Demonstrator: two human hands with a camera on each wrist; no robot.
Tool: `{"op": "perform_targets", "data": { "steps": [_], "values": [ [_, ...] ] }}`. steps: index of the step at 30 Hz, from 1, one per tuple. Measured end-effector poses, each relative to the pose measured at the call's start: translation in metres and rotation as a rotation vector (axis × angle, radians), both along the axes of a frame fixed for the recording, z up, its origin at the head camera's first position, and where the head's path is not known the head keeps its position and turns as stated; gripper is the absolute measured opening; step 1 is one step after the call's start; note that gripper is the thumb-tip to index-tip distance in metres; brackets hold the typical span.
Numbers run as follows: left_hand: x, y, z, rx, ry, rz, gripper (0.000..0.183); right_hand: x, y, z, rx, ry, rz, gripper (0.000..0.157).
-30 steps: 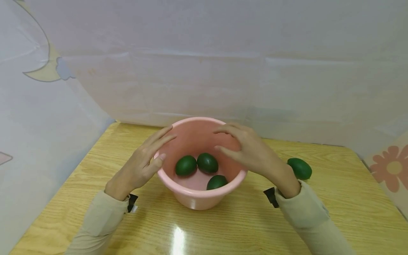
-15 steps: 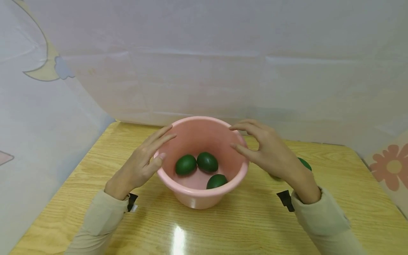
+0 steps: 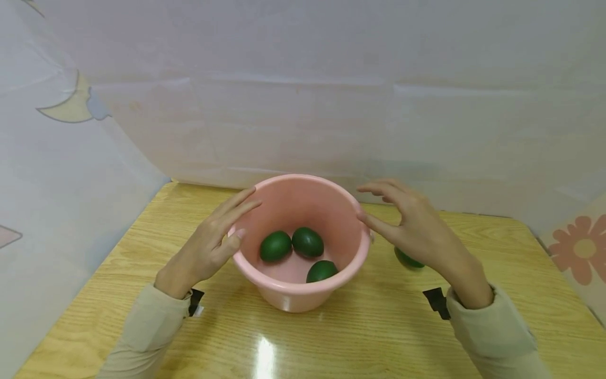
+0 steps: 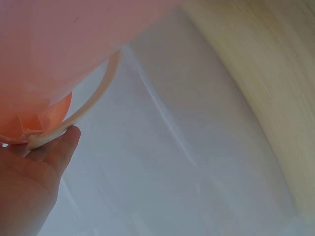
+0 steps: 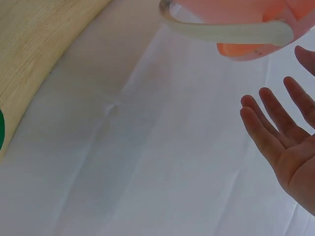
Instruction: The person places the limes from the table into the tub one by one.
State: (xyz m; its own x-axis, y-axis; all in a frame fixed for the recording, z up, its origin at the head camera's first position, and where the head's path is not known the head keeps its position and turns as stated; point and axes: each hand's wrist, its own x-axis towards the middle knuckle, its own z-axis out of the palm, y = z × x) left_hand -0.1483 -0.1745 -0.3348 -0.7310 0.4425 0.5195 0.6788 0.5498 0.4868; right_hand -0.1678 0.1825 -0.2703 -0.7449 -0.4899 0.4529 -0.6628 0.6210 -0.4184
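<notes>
A pink bucket (image 3: 289, 300) stands on the wooden table with three smooth dark green avocados (image 3: 308, 242) lying inside it. My left hand (image 3: 208, 245) rests at the bucket's left rim, fingers extended and thumb tip over the edge. In the left wrist view its fingers touch the side lug and pale handle (image 4: 93, 96) from below. My right hand (image 3: 421, 226) hovers just right of the bucket, fingers spread and holding nothing; the thumb tip overlaps the right rim. Another avocado (image 3: 408, 258) lies on the table, partly covered by my right hand.
The wooden table (image 3: 379, 337) reaches back to a pale hanging sheet (image 3: 293, 121). More patterned sheet hangs at both sides, with a flower (image 3: 584, 247) on the right. A green edge of an avocado (image 5: 1, 129) shows at the left of the right wrist view.
My right hand has moved right, from above the bucket's inside to beyond its right rim. The far-right avocado is now hidden behind that arm, and a nearer one shows. The left hand stays put.
</notes>
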Motion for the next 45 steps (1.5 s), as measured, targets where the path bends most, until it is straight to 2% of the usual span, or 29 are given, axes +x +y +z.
{"op": "perform_targets", "data": {
  "steps": [9,21,27,45],
  "values": [
    [0.0,0.0,0.001,0.0,0.003,0.001,0.05,0.001,0.015,-0.003,-0.008,-0.016,-0.04,0.049],
    [0.0,-0.001,-0.001,0.005,-0.001,-0.003,0.051,0.004,0.028,-0.008,0.005,-0.081,-0.113,0.048],
    [0.0,-0.001,0.0,0.002,0.0,-0.006,0.051,0.003,0.035,-0.012,0.019,-0.073,-0.145,0.047],
    [-0.001,0.0,0.0,0.006,0.001,-0.008,0.05,0.0,0.049,-0.03,0.084,-0.075,-0.134,0.047]
  ]
}}
